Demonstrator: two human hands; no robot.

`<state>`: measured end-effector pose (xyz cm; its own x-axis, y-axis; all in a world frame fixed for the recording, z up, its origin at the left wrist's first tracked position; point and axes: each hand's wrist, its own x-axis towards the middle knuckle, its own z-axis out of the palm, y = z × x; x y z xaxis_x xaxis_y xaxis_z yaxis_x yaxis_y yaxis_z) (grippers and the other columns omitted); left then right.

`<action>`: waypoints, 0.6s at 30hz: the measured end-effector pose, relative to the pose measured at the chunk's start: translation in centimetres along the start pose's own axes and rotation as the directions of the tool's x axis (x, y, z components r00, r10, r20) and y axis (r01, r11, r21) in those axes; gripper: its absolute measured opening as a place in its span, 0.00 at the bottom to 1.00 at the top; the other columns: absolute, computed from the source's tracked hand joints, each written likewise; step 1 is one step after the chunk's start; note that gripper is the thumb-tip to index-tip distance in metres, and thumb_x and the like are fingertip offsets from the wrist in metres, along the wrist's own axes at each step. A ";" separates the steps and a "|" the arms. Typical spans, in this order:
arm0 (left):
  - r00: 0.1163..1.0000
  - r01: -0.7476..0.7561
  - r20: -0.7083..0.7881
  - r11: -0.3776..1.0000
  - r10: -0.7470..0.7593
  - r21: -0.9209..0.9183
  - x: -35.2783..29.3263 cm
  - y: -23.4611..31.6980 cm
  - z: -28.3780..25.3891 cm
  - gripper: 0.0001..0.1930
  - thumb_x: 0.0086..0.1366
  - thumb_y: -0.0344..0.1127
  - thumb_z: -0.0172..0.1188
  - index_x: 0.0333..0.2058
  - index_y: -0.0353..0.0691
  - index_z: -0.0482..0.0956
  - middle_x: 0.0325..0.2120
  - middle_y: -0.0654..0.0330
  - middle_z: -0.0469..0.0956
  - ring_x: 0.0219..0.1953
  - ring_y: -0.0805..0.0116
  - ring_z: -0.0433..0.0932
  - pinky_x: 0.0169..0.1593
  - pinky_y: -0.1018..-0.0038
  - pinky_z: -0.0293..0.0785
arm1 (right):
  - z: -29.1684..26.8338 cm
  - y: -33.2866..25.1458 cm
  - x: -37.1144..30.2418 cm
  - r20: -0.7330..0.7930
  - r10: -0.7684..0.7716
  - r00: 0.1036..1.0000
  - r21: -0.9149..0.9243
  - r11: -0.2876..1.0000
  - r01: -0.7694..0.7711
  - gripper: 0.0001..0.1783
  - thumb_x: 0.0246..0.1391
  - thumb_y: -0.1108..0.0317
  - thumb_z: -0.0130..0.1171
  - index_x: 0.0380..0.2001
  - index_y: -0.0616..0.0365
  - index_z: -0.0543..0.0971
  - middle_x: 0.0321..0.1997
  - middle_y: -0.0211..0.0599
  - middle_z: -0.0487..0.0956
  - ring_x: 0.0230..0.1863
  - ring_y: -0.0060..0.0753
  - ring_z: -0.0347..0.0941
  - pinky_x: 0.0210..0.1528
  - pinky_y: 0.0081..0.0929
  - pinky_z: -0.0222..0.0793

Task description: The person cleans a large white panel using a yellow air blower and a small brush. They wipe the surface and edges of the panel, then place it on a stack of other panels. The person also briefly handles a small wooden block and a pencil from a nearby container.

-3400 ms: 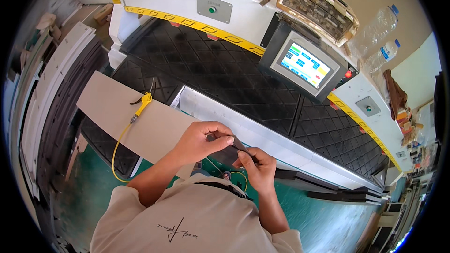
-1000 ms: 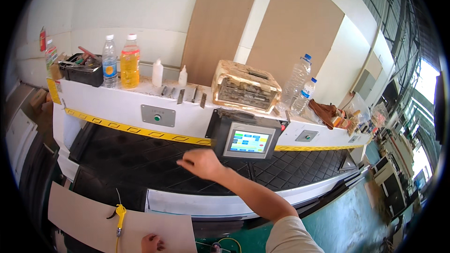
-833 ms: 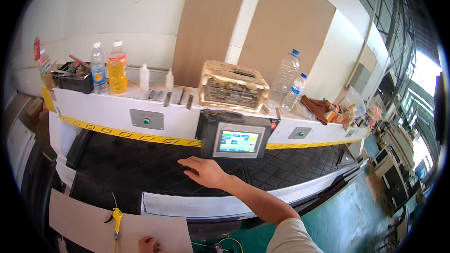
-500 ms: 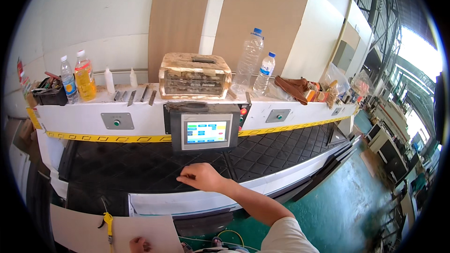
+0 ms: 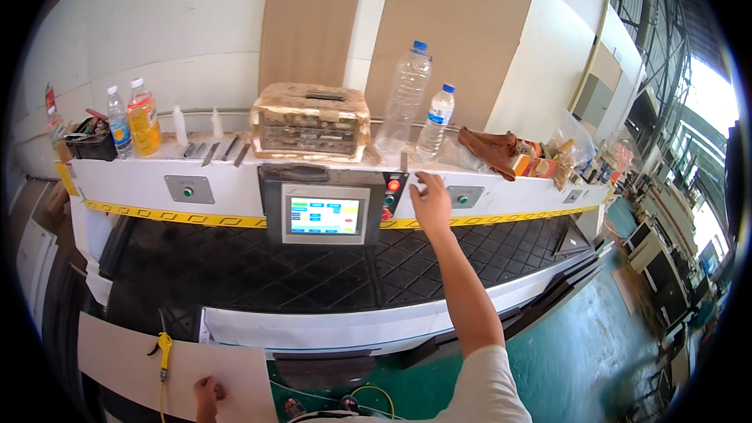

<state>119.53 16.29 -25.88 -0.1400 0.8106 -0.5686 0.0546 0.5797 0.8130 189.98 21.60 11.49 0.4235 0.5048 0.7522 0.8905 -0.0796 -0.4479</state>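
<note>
Workshop: a pale wall (image 5: 180, 23) is fronted by a long white machine (image 5: 235, 176), and a green floor (image 5: 580, 345) is seen at the right.
Right hand: the right hand (image 5: 431, 202) is raised before the machine's front, fingers bent, with a gap left between thumb and forefinger; nothing is seen gripped.
Red button: a red button (image 5: 393, 186) is set just left of that hand; whether it is touched cannot be told.
Left hand: the left hand (image 5: 208, 392) is held at the pale board (image 5: 133, 348) with fingers curled; whether anything is pinched cannot be told.
Air gun: a yellow air gun (image 5: 165, 345) is laid on the board, left of the left hand.
Screen: a lit screen (image 5: 325, 215) is mounted left of the red button.
Machine bed: a black grooved bed (image 5: 235, 274) is spread below the screen.
Ledge: a grimy box (image 5: 313, 121), clear bottles (image 5: 407, 90) and a brown cloth (image 5: 489, 153) are stood or laid along the top; a bottle of yellow liquid (image 5: 145, 129) is placed farther left.
</note>
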 end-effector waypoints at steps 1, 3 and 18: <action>1.000 -0.020 -0.022 1.000 0.020 -0.004 0.0 -0.2 0.2 0.10 0.69 0.36 0.58 0.35 0.34 0.79 0.20 0.58 0.78 0.17 0.64 0.78 0.19 0.67 0.76 | 0.7 1.2 0.9 0.014 -0.041 0.999 -0.064 0.997 0.042 0.15 0.56 0.67 0.67 0.47 0.55 0.83 0.47 0.40 0.80 0.34 0.40 0.80 0.39 0.38 0.77; 0.996 -0.061 -0.066 0.998 0.059 -0.023 0.0 -1.0 -0.1 0.10 0.69 0.37 0.57 0.34 0.35 0.78 0.19 0.59 0.76 0.17 0.65 0.76 0.19 0.68 0.75 | 3.0 2.3 2.2 0.087 -0.098 0.991 -0.153 0.982 0.110 0.16 0.55 0.65 0.68 0.47 0.52 0.84 0.51 0.39 0.79 0.42 0.43 0.80 0.43 0.40 0.77; 0.983 -0.177 -0.055 0.984 0.175 -0.029 -1.1 -1.7 -0.6 0.11 0.69 0.38 0.61 0.29 0.40 0.78 0.22 0.62 0.74 0.19 0.69 0.71 0.22 0.70 0.70 | -1.8 -0.1 1.5 -0.221 -0.267 0.938 -0.030 0.963 0.267 0.05 0.56 0.70 0.67 0.36 0.53 0.87 0.34 0.36 0.82 0.38 0.46 0.79 0.40 0.40 0.75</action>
<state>119.02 14.32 -26.57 -0.1829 0.8939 -0.4093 0.0495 0.4242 0.9042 190.81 20.83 13.52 0.1961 0.3052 0.9319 0.9758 0.0327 -0.2161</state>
